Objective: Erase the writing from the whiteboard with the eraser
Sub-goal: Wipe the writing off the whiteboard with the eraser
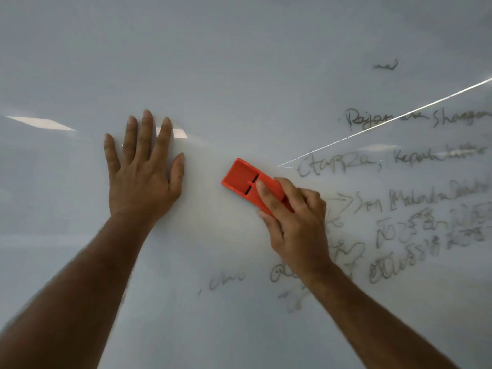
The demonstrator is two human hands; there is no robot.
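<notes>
The whiteboard (239, 62) fills the whole view. An orange-red eraser (243, 178) lies flat against it near the middle, tilted with its free end up and to the left. My right hand (295, 222) grips the eraser's lower right end. My left hand (142, 174) is pressed flat on the board to the eraser's left, fingers spread, holding nothing. Dark handwriting (415, 198) covers the right side of the board in several lines, blurred. Fainter scribbles (226, 280) sit below the eraser, partly hidden by my right forearm.
A small stray mark (386, 65) is at the upper right. A bright reflected streak (386, 123) crosses the writing diagonally. Ceiling-light reflections (40, 122) show on the left of the board.
</notes>
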